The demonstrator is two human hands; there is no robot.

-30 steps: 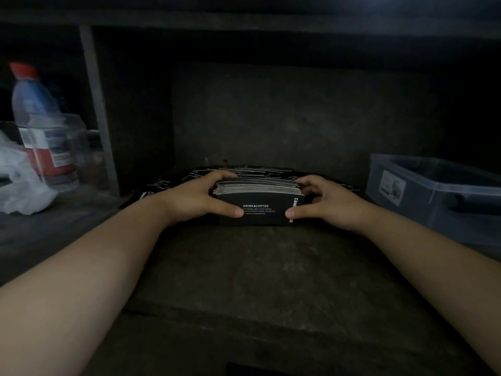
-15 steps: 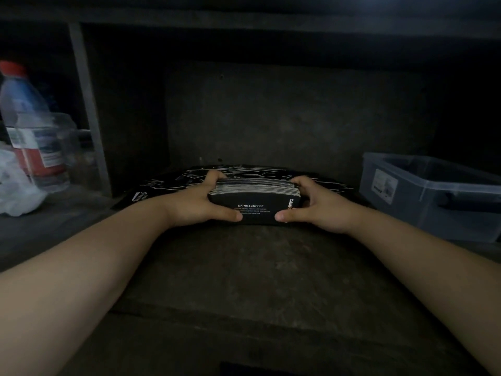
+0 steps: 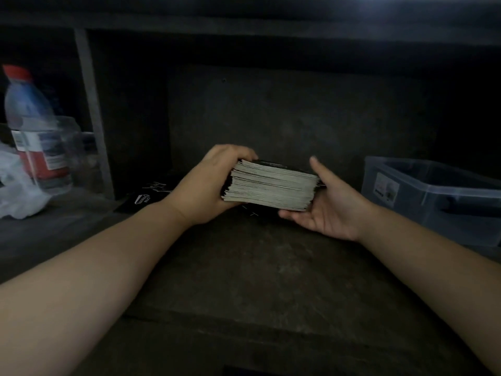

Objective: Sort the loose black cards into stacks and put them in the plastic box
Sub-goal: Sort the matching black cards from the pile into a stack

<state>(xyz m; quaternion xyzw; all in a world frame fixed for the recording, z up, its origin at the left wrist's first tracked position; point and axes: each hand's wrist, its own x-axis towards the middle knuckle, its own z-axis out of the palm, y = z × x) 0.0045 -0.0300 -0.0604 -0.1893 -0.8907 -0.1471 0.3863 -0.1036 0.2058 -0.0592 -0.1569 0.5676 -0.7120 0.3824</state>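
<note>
Black card stack (image 3: 271, 187), thick with pale edges, is held over the back of the dark wooden shelf board (image 3: 257, 280). Left hand (image 3: 208, 185) grips its left end, fingers curled over the top; right hand (image 3: 329, 204) supports the right end, fingers straight beneath. Loose black cards (image 3: 138, 199) lie behind-left; translucent plastic box (image 3: 461, 213) stands at the right edge.
</note>
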